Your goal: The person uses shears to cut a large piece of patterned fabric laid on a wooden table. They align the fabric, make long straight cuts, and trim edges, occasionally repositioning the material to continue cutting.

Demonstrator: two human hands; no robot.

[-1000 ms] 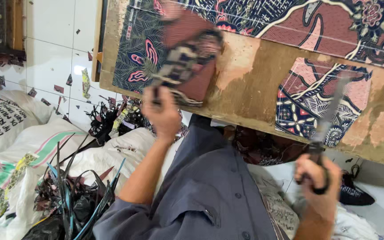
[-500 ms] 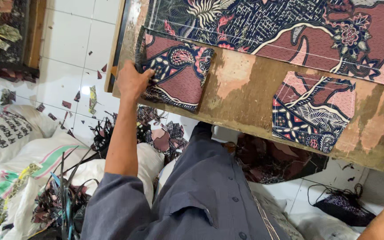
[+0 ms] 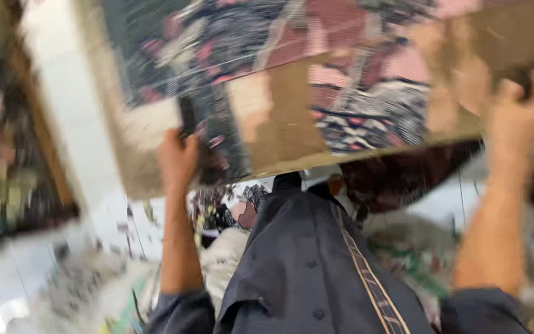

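The view is heavily blurred. A brown wooden board [image 3: 279, 117] tilts in front of me, with patterned maroon and dark cloth [image 3: 236, 43] across its top and a smaller patterned patch [image 3: 366, 117] stuck near its middle. My left hand [image 3: 177, 158] grips a dark patterned cloth piece [image 3: 217, 148] at the board's lower left. My right hand [image 3: 520, 117] is raised at the board's lower right edge; blur hides what its fingers hold. My dark blue shirt [image 3: 316, 266] fills the lower middle.
White tiled wall [image 3: 75, 105] stands left of the board. Cloth scraps [image 3: 217, 210] and white sacks [image 3: 69, 291] lie on the floor below. A dark framed object [image 3: 7, 154] sits at the far left.
The view has swung and blurred. My left hand moved lower along the board with the dark cloth piece. My right hand rose from the lower right up to the board's right edge.
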